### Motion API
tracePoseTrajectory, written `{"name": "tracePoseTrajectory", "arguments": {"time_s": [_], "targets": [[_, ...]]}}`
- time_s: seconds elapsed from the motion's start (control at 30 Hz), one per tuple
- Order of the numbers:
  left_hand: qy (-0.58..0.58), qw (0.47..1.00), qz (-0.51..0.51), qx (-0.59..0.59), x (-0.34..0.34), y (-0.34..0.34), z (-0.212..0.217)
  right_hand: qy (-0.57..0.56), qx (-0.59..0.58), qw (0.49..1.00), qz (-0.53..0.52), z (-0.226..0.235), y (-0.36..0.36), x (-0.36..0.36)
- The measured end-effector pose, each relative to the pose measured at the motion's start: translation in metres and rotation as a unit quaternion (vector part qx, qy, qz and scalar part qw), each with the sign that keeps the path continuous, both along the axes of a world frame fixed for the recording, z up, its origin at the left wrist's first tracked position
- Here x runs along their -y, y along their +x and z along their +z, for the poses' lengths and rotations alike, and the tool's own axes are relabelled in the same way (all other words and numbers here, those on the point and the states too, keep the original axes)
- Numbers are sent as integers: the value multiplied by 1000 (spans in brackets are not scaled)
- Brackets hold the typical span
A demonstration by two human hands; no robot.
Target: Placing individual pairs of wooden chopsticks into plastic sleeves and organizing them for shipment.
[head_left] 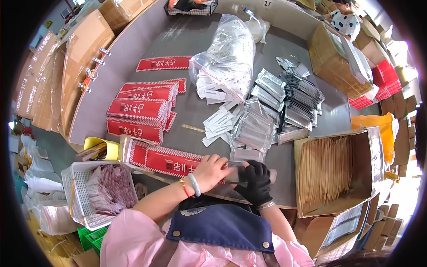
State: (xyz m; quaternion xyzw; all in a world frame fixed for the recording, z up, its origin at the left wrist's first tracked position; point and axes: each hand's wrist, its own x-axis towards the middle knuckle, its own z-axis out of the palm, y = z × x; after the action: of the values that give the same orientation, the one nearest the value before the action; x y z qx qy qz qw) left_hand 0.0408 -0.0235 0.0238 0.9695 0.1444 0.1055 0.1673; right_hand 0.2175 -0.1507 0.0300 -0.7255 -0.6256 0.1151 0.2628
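On the counter point(171, 44), a red packet point(167, 161) is touched at its right end by the bare left hand point(210, 173); whether that grip is closed cannot be told. A blurred grey strip point(272, 176) is grasped by the gloved right hand point(256, 183). Large white characters, seen inverted, are printed on the packet and on the stacked red packets point(135, 108) beyond.

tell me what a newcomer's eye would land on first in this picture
Most likely the pile of red printed strips on the left of the grey table. Next, the bulging clear plastic bag at the table's far middle, with small white packets spread before its mouth. Nearest the person, the black glove on the right hand stands out beside the ungloved left hand.
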Motion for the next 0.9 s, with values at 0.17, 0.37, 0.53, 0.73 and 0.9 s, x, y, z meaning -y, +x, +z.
{"name": "tracePoseTrajectory", "arguments": {"time_s": [0.17,0.37,0.53,0.73,0.9], "targets": [[38,991,-96,-82,-26,-4,47,-66,61,995,43,13,13,7],[226,957,180,33,-116,-47,60,-35,49,995,-78,25,35,23],[-10,950,312,-8,-12,-40,-11,-83,62,994,-38,29,23,16],[-69,937,334,74,-3,-47,-39,-102,89,991,13,36,18,9],[-93,938,326,67,-3,-50,-36,-103,65,991,53,28,11,6]]}}
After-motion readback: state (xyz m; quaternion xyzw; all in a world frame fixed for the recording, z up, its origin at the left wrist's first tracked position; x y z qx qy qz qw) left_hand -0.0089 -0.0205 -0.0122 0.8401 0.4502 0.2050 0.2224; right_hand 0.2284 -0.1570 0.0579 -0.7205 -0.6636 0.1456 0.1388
